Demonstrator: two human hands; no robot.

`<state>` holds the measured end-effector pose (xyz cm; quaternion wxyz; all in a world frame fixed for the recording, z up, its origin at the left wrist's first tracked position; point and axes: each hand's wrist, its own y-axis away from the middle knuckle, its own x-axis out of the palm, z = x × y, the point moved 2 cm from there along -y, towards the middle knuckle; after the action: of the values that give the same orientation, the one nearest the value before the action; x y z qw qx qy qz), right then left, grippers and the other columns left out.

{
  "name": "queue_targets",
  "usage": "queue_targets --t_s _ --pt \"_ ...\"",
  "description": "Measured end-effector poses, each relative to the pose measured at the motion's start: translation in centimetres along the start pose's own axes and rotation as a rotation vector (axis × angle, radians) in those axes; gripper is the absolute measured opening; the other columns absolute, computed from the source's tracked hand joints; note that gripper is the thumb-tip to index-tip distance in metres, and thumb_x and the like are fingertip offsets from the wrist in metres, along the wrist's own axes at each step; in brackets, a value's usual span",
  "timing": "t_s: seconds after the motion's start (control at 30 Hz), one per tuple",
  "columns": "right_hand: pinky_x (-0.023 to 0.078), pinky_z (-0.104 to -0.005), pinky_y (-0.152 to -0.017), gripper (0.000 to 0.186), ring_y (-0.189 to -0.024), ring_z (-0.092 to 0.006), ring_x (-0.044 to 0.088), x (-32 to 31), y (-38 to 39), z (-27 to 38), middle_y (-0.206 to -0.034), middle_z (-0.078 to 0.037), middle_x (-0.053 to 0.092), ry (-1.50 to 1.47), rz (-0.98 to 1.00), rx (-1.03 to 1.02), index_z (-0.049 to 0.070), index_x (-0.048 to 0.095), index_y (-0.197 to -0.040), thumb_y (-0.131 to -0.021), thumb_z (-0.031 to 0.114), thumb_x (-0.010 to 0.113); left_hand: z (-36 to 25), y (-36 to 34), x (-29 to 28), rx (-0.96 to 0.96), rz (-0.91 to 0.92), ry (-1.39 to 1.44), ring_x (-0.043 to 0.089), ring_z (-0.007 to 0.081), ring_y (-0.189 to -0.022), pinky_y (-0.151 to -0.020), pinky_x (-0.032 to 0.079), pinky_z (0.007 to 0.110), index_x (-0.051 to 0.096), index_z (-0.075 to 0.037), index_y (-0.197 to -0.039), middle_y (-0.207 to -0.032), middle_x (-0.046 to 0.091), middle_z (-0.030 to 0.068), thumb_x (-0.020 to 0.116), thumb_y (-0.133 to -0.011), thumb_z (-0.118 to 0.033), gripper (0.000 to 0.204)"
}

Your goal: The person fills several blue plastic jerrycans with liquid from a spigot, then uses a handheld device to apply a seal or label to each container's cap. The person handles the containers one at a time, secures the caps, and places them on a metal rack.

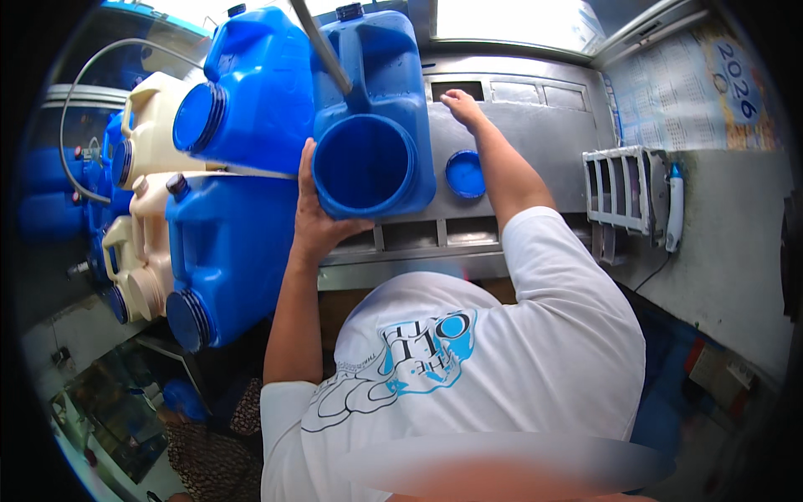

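Observation:
A blue water jug (424,125) stands in front of me, its wide round mouth uncapped and facing me. My left hand (316,213) grips the left and lower side of that mouth, the thumb lying along the rim. Beyond a round blue lid (465,174) on the metal counter, my right hand (462,107) reaches to a dark slot in the counter. Its fingers are curled together, and anything in them is hidden. A grey pipe (322,46) slants down over the jug, its lower end near the jug's handle.
Several blue jugs (242,251) and cream jugs (163,109) crowd the left side, with a thin hose (75,84) curving over them. A white rack (627,188) is at the right wall, beside a white-and-blue handheld device (674,209). Another person's patterned clothing (209,456) shows lower left.

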<state>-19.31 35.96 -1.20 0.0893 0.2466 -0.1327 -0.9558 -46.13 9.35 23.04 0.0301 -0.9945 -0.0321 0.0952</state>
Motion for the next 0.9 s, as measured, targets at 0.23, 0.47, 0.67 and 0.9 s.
queue_targets --t_s 0.23,0.47,0.67,0.9 --pt "0.046 -0.0460 -0.089 0.084 -0.120 -0.0290 0.050 4.5 -10.8 1.8 -0.147 -0.018 0.039 -0.521 -0.047 0.298 0.010 0.028 -0.151 -0.087 0.050 0.065 -0.5 -2.4 1.1 -0.074 -0.006 0.086 0.038 0.0286 -0.139 -0.114 0.040 0.045 0.017 -0.023 -0.155 -0.159 0.020 0.0129 0.098 -0.033 -0.033 0.147" --pt "0.045 -0.0463 -0.089 0.075 -0.112 -0.0305 0.058 4.5 -14.6 1.6 -0.131 -0.018 0.053 -0.802 -0.164 0.477 0.006 0.047 -0.139 -0.083 0.052 0.069 0.1 -3.4 1.0 0.066 -0.005 -0.029 0.034 0.0307 -0.142 -0.116 0.036 0.046 0.019 -0.028 -0.154 -0.161 0.014 0.0125 0.099 -0.030 -0.036 0.148" --pt "0.049 -0.0389 -0.082 0.061 -0.085 -0.0234 0.064 3.7 -12.6 8.0 -0.095 -0.013 0.069 -0.513 -0.199 0.077 0.000 0.070 -0.109 -0.092 0.056 0.054 -0.1 -3.1 0.6 0.098 -0.007 -0.154 0.025 0.0359 -0.146 -0.118 0.030 0.048 0.020 -0.025 -0.154 -0.160 0.019 0.0146 0.098 -0.032 -0.028 0.145" --pt "0.052 -0.0363 -0.084 0.064 -0.100 -0.0224 0.065 3.7 -11.9 9.6 -0.117 -0.014 0.065 -0.738 0.262 0.098 0.006 0.059 -0.129 -0.095 0.060 0.049 -0.8 -2.8 0.7 0.042 -0.036 -0.168 0.025 0.0361 -0.146 -0.117 0.029 0.047 0.026 -0.020 -0.153 -0.159 0.019 0.0163 0.099 -0.037 -0.031 0.137"
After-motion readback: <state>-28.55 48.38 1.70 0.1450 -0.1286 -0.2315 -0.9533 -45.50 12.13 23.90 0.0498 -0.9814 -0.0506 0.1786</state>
